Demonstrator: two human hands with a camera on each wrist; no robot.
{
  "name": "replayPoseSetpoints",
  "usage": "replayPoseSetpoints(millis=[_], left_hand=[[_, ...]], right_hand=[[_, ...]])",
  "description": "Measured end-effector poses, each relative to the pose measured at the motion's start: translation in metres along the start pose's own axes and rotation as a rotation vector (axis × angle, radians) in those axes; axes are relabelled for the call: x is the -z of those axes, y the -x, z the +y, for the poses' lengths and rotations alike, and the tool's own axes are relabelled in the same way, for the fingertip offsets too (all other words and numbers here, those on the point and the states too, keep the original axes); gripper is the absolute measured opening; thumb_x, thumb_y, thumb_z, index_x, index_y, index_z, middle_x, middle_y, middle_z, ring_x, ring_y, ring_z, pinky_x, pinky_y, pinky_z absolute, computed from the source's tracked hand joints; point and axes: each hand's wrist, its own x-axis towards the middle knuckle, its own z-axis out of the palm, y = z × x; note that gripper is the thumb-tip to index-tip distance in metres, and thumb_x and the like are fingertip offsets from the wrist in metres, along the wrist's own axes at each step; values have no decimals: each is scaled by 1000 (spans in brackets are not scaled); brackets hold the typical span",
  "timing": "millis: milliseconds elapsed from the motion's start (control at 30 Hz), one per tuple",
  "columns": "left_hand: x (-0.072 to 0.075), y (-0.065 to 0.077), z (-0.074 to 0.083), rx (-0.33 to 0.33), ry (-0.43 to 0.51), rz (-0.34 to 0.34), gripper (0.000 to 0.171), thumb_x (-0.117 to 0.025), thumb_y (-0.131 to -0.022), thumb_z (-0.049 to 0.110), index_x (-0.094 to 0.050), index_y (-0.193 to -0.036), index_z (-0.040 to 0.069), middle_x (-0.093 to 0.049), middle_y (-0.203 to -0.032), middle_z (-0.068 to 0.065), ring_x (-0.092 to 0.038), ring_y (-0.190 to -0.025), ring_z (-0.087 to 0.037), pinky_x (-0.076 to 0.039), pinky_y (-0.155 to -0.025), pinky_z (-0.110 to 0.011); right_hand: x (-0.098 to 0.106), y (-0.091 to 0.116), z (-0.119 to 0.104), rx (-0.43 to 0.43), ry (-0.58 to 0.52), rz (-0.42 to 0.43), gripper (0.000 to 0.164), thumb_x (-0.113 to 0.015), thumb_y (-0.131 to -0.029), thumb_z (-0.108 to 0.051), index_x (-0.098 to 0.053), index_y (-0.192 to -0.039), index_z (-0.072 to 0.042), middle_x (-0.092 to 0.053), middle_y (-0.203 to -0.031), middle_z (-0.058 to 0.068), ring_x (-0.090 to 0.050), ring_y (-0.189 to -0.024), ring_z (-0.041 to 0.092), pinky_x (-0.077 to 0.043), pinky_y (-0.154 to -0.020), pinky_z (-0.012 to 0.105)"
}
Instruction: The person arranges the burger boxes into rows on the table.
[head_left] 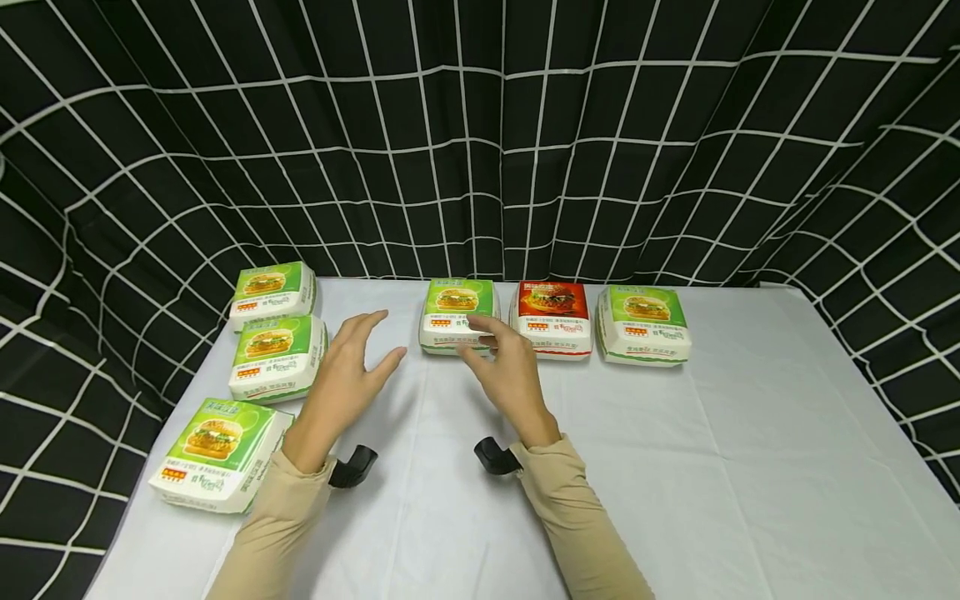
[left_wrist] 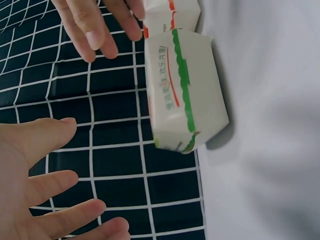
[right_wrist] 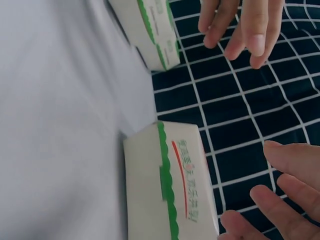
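Note:
Both hands hover over the white table, apart from each other, palms turned inward and fingers spread. My left hand [head_left: 347, 372] holds nothing; it is near the middle green burger box [head_left: 273, 354] of the left-hand column. My right hand [head_left: 510, 367] is also free of any object and partly covers the green burger box [head_left: 459, 302] at the back centre. That box's white side with a green wavy band shows in the left wrist view [left_wrist: 172, 90] and the right wrist view [right_wrist: 165, 180]. Beside it stands a red burger box [head_left: 553, 304].
At the back right sits another green burger box [head_left: 643, 312]. Two more green boxes, one at the back left [head_left: 273, 287] and one at the front left [head_left: 217, 446], line the left edge. A black gridded curtain [head_left: 480, 150] surrounds the white tablecloth [head_left: 750, 467].

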Motion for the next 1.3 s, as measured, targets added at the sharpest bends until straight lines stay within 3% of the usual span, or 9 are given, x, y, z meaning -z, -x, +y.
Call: replayPoseSetpoints(millis=[400,667,800,1300], left_hand=[[22,19,-12,1,-39,65,53,-65,-84,29,-49,-129,6,-51,-127,-16,-47,-118,-32,-38,-97,-48],[31,38,-22,63,-53,91,59,-66,-83,27,-44,-134,8,-49,-129,-16,-45,-120,-32,-37,-97,-50],[37,48,-26,77,-77,100,58,-67,-83,26,-45,-133,7,-49,-130,-17,-45,-120,-33,-37,-97,-50],[72,89,-52,171,-131,140,55,-65,-84,19,-44,-133,6,-45,-130,-22,-43,-118,-41,-34,-93,-57]], right_hand=[[-19,8,-2,44,48,-113,45,-74,-76,-23,-60,-118,-14,-65,-114,4,-63,-102,24,-51,-84,33],[-39,16,-8,81,91,-206,48,-73,-77,-26,-59,-121,-14,-62,-120,2,-57,-113,17,-46,-93,31],[-47,22,-12,92,98,-239,48,-73,-77,-27,-59,-121,-14,-62,-120,1,-58,-110,18,-46,-93,31],[-82,42,-24,91,71,-385,46,-70,-79,-34,-58,-122,-20,-59,-124,-4,-54,-116,11,-43,-98,27]])
